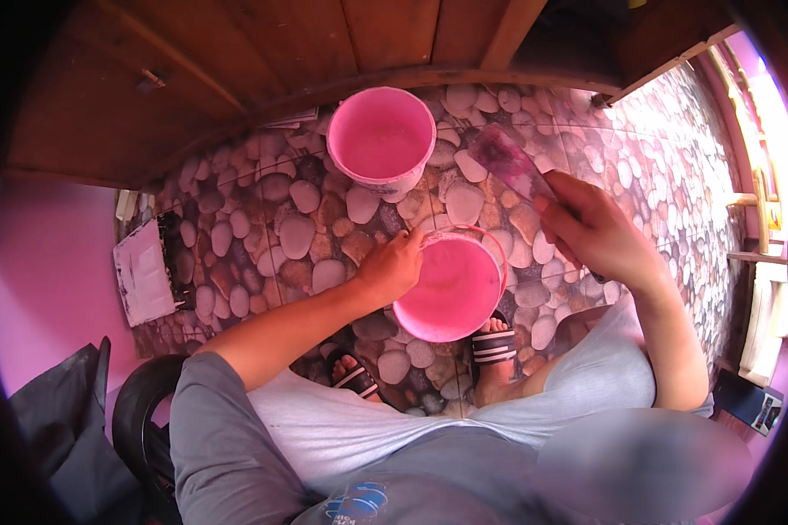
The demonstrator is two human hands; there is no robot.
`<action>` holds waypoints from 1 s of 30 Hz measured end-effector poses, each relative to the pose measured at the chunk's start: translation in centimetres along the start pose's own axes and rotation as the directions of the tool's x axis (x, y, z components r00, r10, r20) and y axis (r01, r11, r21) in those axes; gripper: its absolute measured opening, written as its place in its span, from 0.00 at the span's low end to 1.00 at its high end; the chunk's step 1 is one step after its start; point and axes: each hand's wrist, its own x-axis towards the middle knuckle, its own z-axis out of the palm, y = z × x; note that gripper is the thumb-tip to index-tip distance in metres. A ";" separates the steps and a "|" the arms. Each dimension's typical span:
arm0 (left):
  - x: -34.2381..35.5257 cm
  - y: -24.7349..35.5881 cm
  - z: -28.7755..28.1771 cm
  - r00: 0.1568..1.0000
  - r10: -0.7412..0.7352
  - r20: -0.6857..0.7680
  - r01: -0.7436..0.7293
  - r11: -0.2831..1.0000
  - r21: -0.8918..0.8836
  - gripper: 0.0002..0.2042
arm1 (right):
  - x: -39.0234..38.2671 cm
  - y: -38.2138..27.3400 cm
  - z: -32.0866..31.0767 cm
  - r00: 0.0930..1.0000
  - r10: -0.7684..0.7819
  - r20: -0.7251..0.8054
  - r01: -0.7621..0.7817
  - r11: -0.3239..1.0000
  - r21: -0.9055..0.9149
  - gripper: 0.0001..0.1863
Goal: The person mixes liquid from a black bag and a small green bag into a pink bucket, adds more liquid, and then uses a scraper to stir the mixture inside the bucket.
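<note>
A pink-lined bucket [447, 293] stands between my feet, its thin red handle [504, 262] lying along the far and right rim. My left hand [392, 265] is closed on this bucket's left rim. Up and to the right, my right hand [597, 223] grips a putty knife [508, 161], its wide blade smeared pink and white and pointing away to the left. The blade is held in the air, apart from both buckets. Farther off, a second bucket [383, 140], pink inside with a whitish outer wall, sits on the floor, touched by neither hand.
Dark wooden furniture [298, 52] lines the far side. A white-smeared board [144, 271] lies left by the pink wall [52, 280]. A black chair [140, 411] is near my left elbow. The floor [306, 241] has a pebble pattern. Bright light enters at the right.
</note>
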 end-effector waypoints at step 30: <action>0.5 1.9 -1.2 0.996 -0.074 0.047 0.076 0.996 -0.046 0.13 | 4.4 5.5 0.7 0.996 0.025 -0.090 -0.044 0.975 -0.218 0.31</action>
